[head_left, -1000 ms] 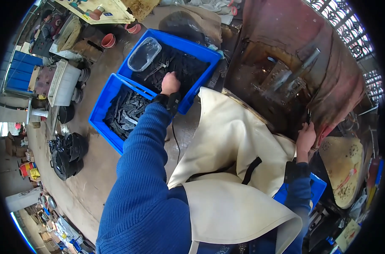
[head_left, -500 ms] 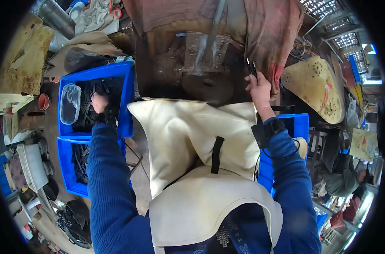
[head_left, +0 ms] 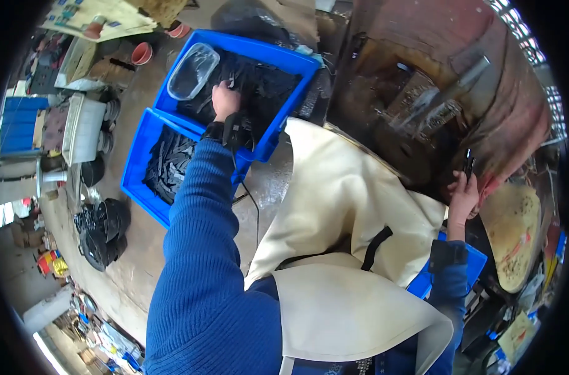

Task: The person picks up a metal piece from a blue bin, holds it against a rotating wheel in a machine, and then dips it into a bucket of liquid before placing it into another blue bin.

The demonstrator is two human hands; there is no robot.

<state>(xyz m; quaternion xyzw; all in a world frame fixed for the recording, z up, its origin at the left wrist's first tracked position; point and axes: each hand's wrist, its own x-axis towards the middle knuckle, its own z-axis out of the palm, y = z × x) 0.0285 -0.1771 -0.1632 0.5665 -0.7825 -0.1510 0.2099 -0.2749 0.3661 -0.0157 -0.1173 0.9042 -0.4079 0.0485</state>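
Note:
My left hand (head_left: pixel 226 102) reaches into the farther blue bin (head_left: pixel 284 59), its fingers closed at the pile of dark flat strips (head_left: pixel 256 81). A small greyish tip shows by the fingertips; what they grip is too small to make out. A clear plastic tub (head_left: pixel 194 72) rests in the same bin, left of the hand. On the right, my right hand (head_left: pixel 464 197) is closed round a slim black tool (head_left: pixel 469 162) pointing away from me. That hand is beside the wet, brown-stained machine housing (head_left: pixel 384 75), near the hanging reddish cloth (head_left: pixel 516 100).
A nearer blue bin (head_left: pixel 137 162) holds more dark strips. My cream apron (head_left: pixel 347 187) spreads over my lap up to the machine's front edge. Another blue bin (head_left: pixel 475 262) stands at right, below a stained yellowish board (head_left: pixel 513 237). A thin black cable (head_left: pixel 257 219) hangs under my left arm.
The view has swung left, so bins and machine appear farther right. My left hand stays in the farther bin, and my right hand keeps the black tool beside the machine.

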